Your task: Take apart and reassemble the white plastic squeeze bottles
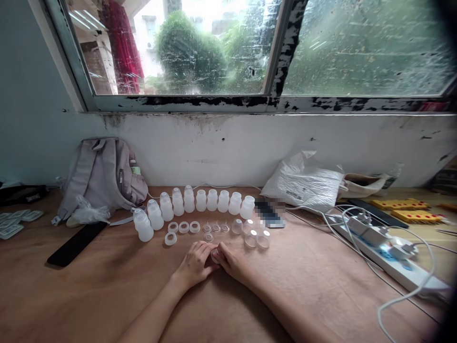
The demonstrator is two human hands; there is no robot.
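Note:
My left hand [195, 263] and my right hand [231, 261] meet at the middle of the wooden table [107, 286], fingertips together on a small clear plastic piece [215, 256]. Just beyond them lie white rings [183, 227], small clear nozzle parts [215, 227] and clear caps [251, 237]. Behind those, several small white plastic bottles [200, 200] stand in a curved row.
A grey backpack [103, 176] leans on the wall at the left, with a black phone [76, 243] in front. A white plastic bag [303, 183], another phone [268, 213], a power strip [385, 247] with cables and yellow strips [400, 205] lie right.

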